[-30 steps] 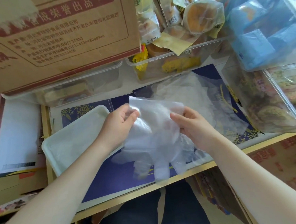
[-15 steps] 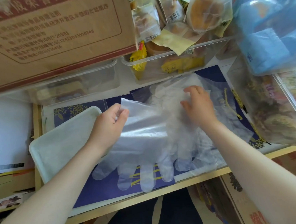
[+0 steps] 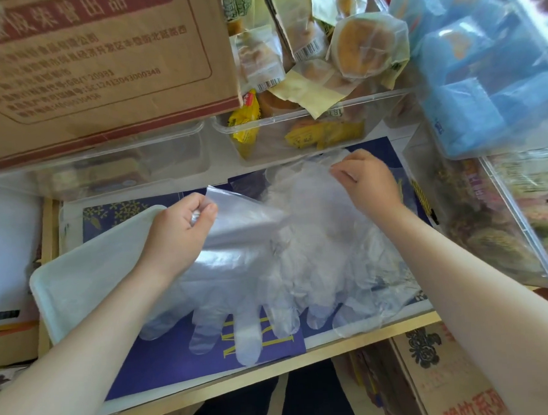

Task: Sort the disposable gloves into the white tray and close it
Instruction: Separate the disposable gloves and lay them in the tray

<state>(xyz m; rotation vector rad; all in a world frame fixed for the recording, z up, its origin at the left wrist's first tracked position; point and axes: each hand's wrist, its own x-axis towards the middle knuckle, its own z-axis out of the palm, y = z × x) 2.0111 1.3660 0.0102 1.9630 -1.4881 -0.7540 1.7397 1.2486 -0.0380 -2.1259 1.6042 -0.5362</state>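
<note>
Head view: the left hand (image 3: 179,234) pinches the cuff of a clear glove (image 3: 238,272) that drapes toward the desk (image 3: 275,378) edge, beside the white tray (image 3: 89,274). The right hand (image 3: 371,183), fingers curled, pinches the far edge of the glove pile (image 3: 318,236) on the blue mat (image 3: 179,364).
</note>
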